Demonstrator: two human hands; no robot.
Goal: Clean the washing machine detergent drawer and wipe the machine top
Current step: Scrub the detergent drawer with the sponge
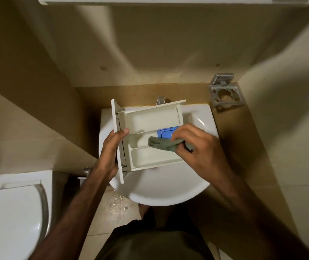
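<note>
Detergent drawer (pixel 150 136) is hovering over one white sink (pixel 161 186), its front panel sitting in the left hand (pixel 110 151), thumb curling over the panel's edge. Right hand (pixel 196 147) is pinching one green cloth (pixel 162 144) into the middle of three compartments, beside one blue insert (pixel 166 133).

Holding a white detergent drawer (pixel 150 136) above the washbasin (pixel 161 188), left hand (pixel 110 152) gripping its front panel. Pressing a grey-green cloth (pixel 162 144) into the drawer's middle compartment with the right hand (pixel 196 147), just beside the blue insert (pixel 166 133). Standing with a toilet (pixel 13 212) left of the washbasin and a metal holder (pixel 225 92) beyond its right corner.
</note>
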